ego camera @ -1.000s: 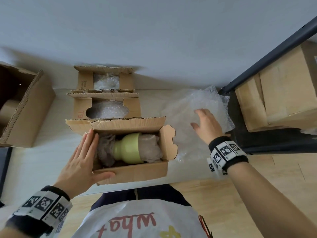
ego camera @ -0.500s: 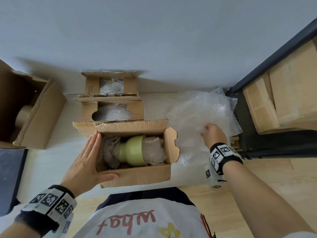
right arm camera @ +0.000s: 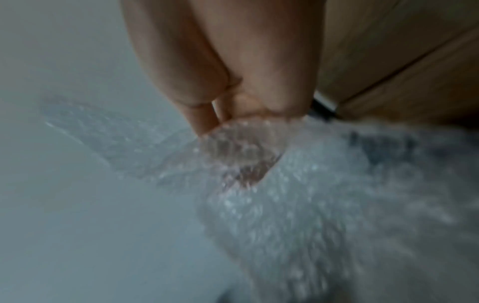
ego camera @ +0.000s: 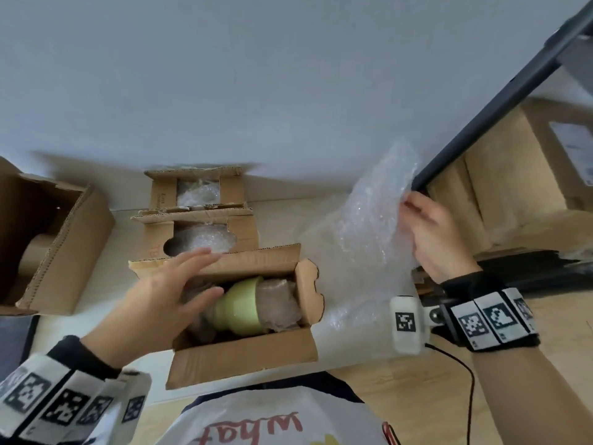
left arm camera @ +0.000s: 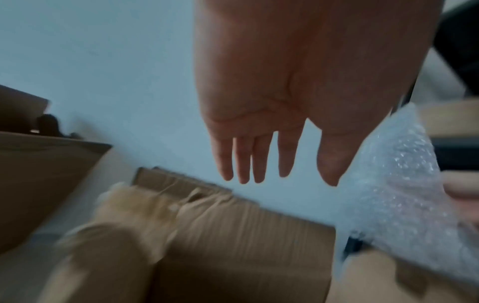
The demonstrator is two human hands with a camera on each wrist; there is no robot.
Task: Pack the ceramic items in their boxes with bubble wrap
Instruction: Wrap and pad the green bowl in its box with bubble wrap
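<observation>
Fingers (ego camera: 417, 208) of the right hand (ego camera: 439, 239) pinch the edge of the bubble wrap sheet (ego camera: 369, 239), thumb against fingertips, and hold it raised off the worktop (ego camera: 106, 284) to the right of the nearest box (ego camera: 244, 354); the sheet's lower part rests on the surface near that box. Right wrist view: same pinch, fingertips closed on the plastic, picture blurred. Left hand (ego camera: 160, 300) flat, fingers straight and slightly spread, holding nothing, above the left part of the nearest box, fingertips over its rear flap; whether the palm touches the cardboard cannot be told. Left wrist view confirms the straight, empty fingers (left arm camera: 259, 160) above blurred cardboard. Nearest box open, flaps up; inside it a green ceramic vase (ego camera: 240, 309) lies on its side, with crumpled brown paper (ego camera: 279, 303) at both ends. Behind it, in a row toward the wall, a second box (ego camera: 195, 232) and a third box (ego camera: 195, 191), each open at the top with bubble-wrapped contents showing. Large open carton (ego camera: 61, 245) on its side at far left of the worktop. Stacked cartons (ego camera: 513, 194) on a dark shelf at right.
</observation>
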